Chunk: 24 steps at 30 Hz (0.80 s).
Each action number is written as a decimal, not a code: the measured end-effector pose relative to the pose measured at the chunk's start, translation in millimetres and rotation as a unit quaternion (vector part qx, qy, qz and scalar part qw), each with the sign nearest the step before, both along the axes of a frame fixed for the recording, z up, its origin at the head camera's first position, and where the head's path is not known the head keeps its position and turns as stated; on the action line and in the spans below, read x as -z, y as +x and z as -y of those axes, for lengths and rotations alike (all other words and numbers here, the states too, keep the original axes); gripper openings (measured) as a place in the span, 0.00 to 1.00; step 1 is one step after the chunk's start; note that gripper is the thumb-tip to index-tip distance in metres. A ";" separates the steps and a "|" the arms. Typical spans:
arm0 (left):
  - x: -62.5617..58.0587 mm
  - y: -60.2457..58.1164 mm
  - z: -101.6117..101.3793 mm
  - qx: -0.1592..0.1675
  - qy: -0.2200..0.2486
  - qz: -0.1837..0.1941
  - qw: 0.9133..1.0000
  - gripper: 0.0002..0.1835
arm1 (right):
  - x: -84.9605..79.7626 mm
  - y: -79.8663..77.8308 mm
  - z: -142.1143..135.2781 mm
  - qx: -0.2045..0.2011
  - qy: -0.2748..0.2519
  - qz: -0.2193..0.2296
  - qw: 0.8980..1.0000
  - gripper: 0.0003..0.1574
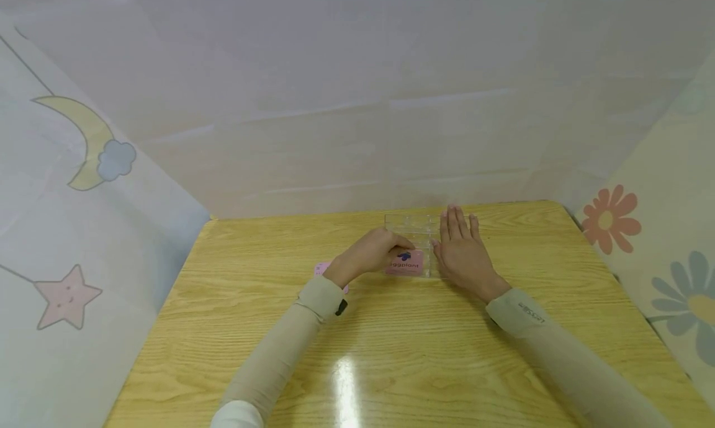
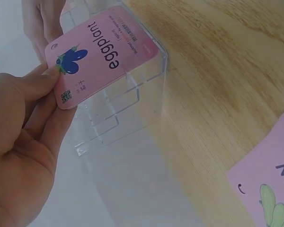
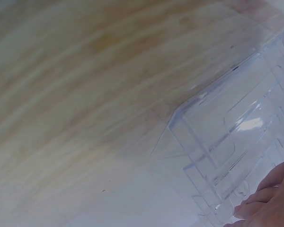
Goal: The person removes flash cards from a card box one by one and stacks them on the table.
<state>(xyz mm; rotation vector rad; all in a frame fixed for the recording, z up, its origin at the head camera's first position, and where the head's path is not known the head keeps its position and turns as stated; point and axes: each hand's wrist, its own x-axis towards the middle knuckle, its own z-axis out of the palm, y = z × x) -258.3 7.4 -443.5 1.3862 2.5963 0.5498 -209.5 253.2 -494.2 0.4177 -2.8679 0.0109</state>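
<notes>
My left hand pinches a pink eggplant card by one end, thumb on the printed face and fingers behind. The far end of the card sits at the front of a clear plastic tiered rack. Printed on the card are the word "eggplant", a purple vegetable picture and a small square code. My right hand lies beside the rack with its fingers stretched out, touching its right part. In the right wrist view, the stepped clear walls of the rack show close to the right fingers.
A second pink card lies on the wooden table, partly covered by my left wrist. Pale green vegetables are drawn on it in the left wrist view. A pale wall stands just behind the rack, and printed side walls flank the table.
</notes>
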 end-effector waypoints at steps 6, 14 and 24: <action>-0.9 0.1 -0.1 0.000 0.005 0.004 1.000 0.15 | -0.7 0.3 0.5 0.003 -0.001 0.006 1.000 0.45; -4.4 0.5 1.8 0.002 0.004 0.002 1.000 0.15 | -1.8 2.0 1.3 -0.004 0.001 -0.013 1.000 0.44; -6.5 0.9 4.9 -0.001 0.011 0.009 1.000 0.15 | -2.7 2.1 1.4 -0.002 -0.002 -0.006 1.000 0.45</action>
